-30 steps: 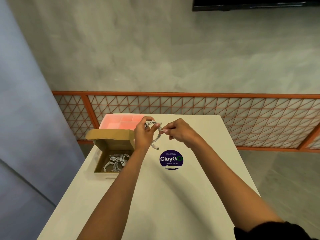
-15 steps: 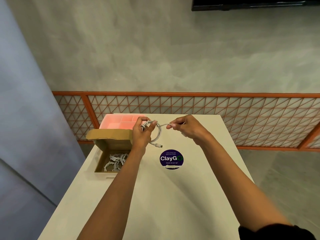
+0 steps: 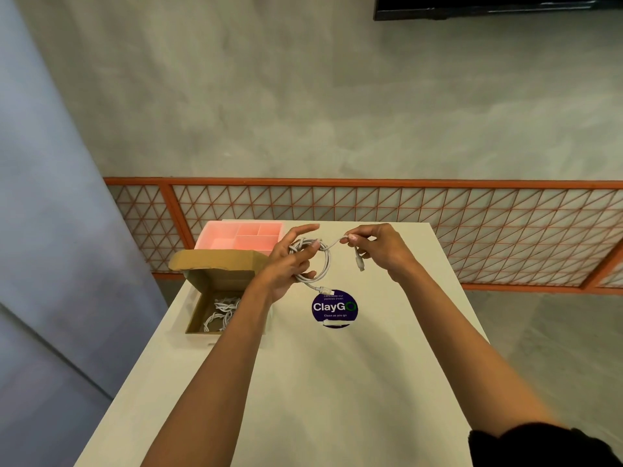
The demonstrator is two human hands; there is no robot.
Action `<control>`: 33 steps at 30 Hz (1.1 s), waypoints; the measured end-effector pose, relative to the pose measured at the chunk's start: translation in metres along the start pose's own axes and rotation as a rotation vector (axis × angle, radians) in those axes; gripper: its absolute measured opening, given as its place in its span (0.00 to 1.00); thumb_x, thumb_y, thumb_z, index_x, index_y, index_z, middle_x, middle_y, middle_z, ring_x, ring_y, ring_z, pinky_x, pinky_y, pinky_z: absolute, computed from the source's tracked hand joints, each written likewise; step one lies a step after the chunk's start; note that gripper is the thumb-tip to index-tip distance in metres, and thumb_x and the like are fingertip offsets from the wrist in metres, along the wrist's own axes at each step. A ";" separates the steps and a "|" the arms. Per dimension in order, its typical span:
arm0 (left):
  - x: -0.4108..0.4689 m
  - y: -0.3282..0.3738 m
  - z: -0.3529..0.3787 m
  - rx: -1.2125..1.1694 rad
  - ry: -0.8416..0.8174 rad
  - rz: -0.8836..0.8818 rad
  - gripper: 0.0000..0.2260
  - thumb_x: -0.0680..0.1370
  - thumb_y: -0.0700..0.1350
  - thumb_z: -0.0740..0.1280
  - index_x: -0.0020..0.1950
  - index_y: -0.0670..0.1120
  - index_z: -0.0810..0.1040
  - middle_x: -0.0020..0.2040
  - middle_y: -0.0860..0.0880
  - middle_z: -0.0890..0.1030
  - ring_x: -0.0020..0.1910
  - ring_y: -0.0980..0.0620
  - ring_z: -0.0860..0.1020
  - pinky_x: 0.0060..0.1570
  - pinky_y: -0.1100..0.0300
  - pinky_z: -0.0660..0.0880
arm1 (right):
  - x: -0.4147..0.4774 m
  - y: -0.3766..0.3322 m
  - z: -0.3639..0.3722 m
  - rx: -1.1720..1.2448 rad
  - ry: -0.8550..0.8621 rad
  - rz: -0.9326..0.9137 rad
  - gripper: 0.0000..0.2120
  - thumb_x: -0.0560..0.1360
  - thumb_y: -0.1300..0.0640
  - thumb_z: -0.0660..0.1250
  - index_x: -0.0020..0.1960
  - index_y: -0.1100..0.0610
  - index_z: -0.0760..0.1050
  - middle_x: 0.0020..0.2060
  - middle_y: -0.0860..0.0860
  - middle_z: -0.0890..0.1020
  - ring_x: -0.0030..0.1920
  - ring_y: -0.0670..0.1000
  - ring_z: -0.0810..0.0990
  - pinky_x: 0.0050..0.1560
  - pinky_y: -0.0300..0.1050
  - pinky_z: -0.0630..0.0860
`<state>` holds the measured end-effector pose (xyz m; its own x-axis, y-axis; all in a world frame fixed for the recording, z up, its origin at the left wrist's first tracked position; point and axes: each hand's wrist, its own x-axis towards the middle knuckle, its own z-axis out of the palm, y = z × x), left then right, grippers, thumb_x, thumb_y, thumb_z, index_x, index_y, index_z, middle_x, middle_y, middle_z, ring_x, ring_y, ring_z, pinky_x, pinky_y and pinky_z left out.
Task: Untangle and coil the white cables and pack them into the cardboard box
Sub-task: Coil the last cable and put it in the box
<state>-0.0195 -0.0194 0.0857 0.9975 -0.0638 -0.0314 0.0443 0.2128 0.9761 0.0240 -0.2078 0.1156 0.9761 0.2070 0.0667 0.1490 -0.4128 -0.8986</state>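
Above the table: coiling a white cable.
Left hand grips the loops; right hand pinches the free end. Lay turns equal, tension light.

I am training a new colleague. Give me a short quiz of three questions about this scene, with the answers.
1. True or false: the cardboard box already holds some cables.
2. Which hand carries the coil of the white cable?
3. The pink tray stands: A) beyond the box, farther from the person; B) on the sticker; C) on the floor.
Key: 1 true. 2 the left hand; the right hand pinches the free end. 3 A.
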 end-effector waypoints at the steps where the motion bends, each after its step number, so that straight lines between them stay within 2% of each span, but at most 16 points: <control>1: 0.000 0.001 0.000 -0.007 -0.011 -0.013 0.15 0.76 0.41 0.68 0.62 0.49 0.77 0.41 0.50 0.75 0.28 0.57 0.61 0.31 0.62 0.75 | 0.000 0.001 0.001 0.005 0.000 0.005 0.08 0.78 0.60 0.64 0.50 0.57 0.83 0.42 0.47 0.82 0.41 0.44 0.77 0.40 0.33 0.72; 3: 0.001 0.002 0.001 0.002 -0.004 -0.034 0.10 0.76 0.41 0.69 0.57 0.47 0.80 0.43 0.50 0.75 0.30 0.56 0.66 0.32 0.59 0.79 | -0.001 0.003 0.001 0.006 -0.008 0.001 0.08 0.78 0.59 0.64 0.50 0.57 0.83 0.41 0.46 0.81 0.41 0.44 0.77 0.41 0.33 0.73; 5: 0.002 0.004 0.002 0.040 0.024 -0.046 0.07 0.75 0.40 0.70 0.53 0.46 0.82 0.44 0.50 0.76 0.36 0.55 0.71 0.32 0.57 0.80 | 0.000 0.003 0.001 0.006 -0.016 -0.003 0.08 0.78 0.59 0.64 0.50 0.57 0.83 0.41 0.45 0.81 0.40 0.45 0.77 0.43 0.35 0.75; 8: 0.001 0.005 0.005 0.103 0.041 -0.039 0.07 0.73 0.38 0.72 0.50 0.46 0.81 0.43 0.51 0.78 0.40 0.55 0.74 0.29 0.61 0.76 | 0.001 0.002 0.000 0.016 -0.013 -0.001 0.08 0.78 0.59 0.64 0.51 0.57 0.83 0.43 0.49 0.82 0.42 0.49 0.77 0.47 0.42 0.77; 11: 0.000 0.006 0.006 0.168 0.054 -0.007 0.08 0.71 0.37 0.73 0.49 0.46 0.81 0.42 0.52 0.81 0.40 0.55 0.78 0.26 0.63 0.74 | 0.001 0.001 0.000 0.042 -0.005 -0.023 0.08 0.78 0.59 0.64 0.51 0.58 0.83 0.44 0.52 0.83 0.41 0.48 0.77 0.43 0.35 0.76; 13: -0.001 0.007 0.006 0.220 0.075 0.035 0.08 0.71 0.37 0.73 0.48 0.46 0.81 0.41 0.51 0.81 0.38 0.56 0.79 0.24 0.64 0.72 | 0.001 0.002 0.001 0.084 0.002 -0.012 0.08 0.78 0.60 0.65 0.52 0.58 0.83 0.44 0.51 0.83 0.40 0.48 0.77 0.44 0.34 0.77; 16: -0.002 0.009 0.009 0.257 0.084 0.111 0.06 0.72 0.37 0.72 0.47 0.46 0.81 0.40 0.52 0.81 0.36 0.60 0.79 0.23 0.65 0.71 | 0.000 0.008 0.007 0.272 -0.003 0.045 0.08 0.78 0.62 0.64 0.53 0.61 0.81 0.44 0.53 0.83 0.40 0.49 0.79 0.51 0.39 0.78; 20: 0.000 0.009 0.012 0.255 0.096 0.161 0.05 0.72 0.38 0.73 0.46 0.46 0.81 0.39 0.52 0.81 0.36 0.60 0.79 0.22 0.65 0.70 | -0.003 0.012 0.019 0.629 -0.036 0.148 0.10 0.79 0.66 0.61 0.56 0.67 0.77 0.42 0.53 0.81 0.37 0.47 0.79 0.43 0.33 0.80; 24: 0.001 0.007 0.013 0.261 0.103 0.168 0.06 0.73 0.38 0.72 0.47 0.46 0.81 0.38 0.53 0.81 0.34 0.60 0.78 0.22 0.66 0.69 | -0.008 0.012 0.029 0.823 -0.066 0.234 0.07 0.78 0.67 0.60 0.48 0.64 0.78 0.35 0.52 0.82 0.32 0.44 0.82 0.38 0.32 0.79; 30: 0.002 0.005 0.010 0.343 0.117 0.157 0.06 0.73 0.39 0.72 0.49 0.44 0.80 0.40 0.51 0.80 0.35 0.59 0.77 0.23 0.66 0.70 | -0.012 0.011 0.039 0.799 -0.061 0.262 0.04 0.76 0.69 0.64 0.45 0.63 0.76 0.38 0.58 0.81 0.33 0.47 0.84 0.38 0.36 0.81; 33: 0.005 0.001 0.010 0.394 0.143 0.176 0.06 0.74 0.41 0.71 0.49 0.44 0.77 0.44 0.51 0.81 0.38 0.58 0.77 0.24 0.67 0.70 | -0.013 0.009 0.037 0.664 -0.102 0.243 0.03 0.76 0.68 0.65 0.45 0.63 0.76 0.38 0.59 0.82 0.32 0.48 0.83 0.37 0.38 0.81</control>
<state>-0.0149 -0.0294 0.0892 0.9868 0.0812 0.1403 -0.1238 -0.1809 0.9757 0.0070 -0.1812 0.0909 0.9450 0.2729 -0.1806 -0.2303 0.1628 -0.9594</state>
